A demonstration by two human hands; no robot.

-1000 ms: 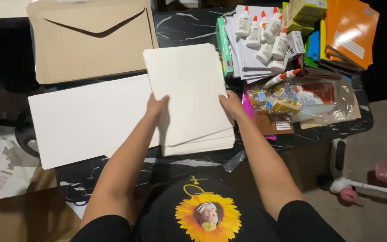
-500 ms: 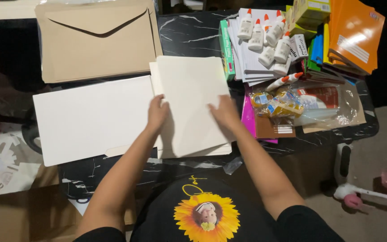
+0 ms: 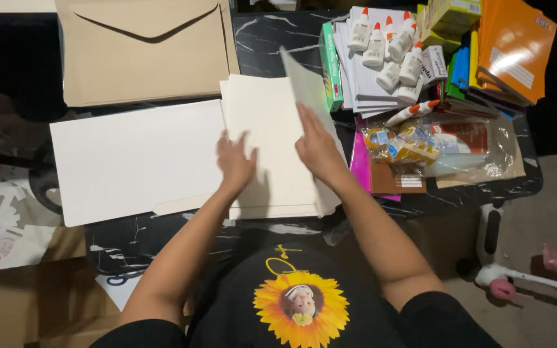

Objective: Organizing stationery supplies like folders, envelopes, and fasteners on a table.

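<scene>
Seen from above, a person's left hand (image 3: 235,161) lies flat with fingers spread on a stack of cream paper sheets (image 3: 272,151) at the middle of a dark marbled table (image 3: 272,32), while the right hand (image 3: 317,145) lifts the top sheet (image 3: 304,80) by its right edge, tilting it up. A white folder (image 3: 130,161) lies just left of the stack, touching it. A large tan envelope (image 3: 143,51) (flap open, contents hidden) lies behind, and a clear plastic bag (image 3: 446,145) holding tape rolls and glue sits to the right, near white glue bottles (image 3: 388,48).
</scene>
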